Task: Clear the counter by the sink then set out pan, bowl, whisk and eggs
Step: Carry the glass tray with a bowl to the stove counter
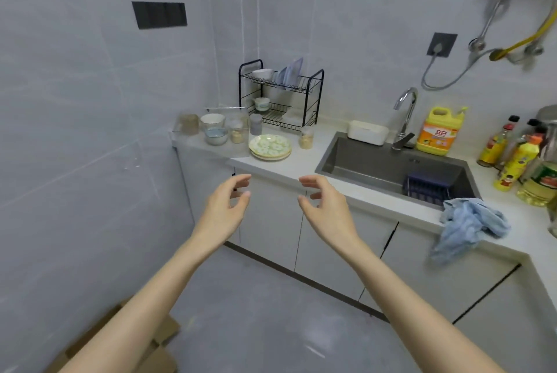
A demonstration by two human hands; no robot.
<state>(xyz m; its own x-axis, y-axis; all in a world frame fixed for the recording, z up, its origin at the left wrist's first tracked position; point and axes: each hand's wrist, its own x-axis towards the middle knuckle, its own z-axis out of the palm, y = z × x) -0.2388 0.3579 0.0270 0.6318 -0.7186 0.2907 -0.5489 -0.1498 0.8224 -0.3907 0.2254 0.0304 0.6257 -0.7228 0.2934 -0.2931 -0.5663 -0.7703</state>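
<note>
The left hand [226, 204] and the right hand [324, 201] are held out side by side in front of the counter [289, 166]. The fingers of both are bent a little and spread apart, and nothing is held in them. A stack of plates [270, 146] is seen on the counter at 12 o'clock from the hands. A blue bowl [216, 135] is set at 9 o'clock from the plates. The sink [376, 167] is found at 3 o'clock from the plates. A blue cloth [470, 222] is hung over the counter edge at 3 o'clock from the right hand.
</note>
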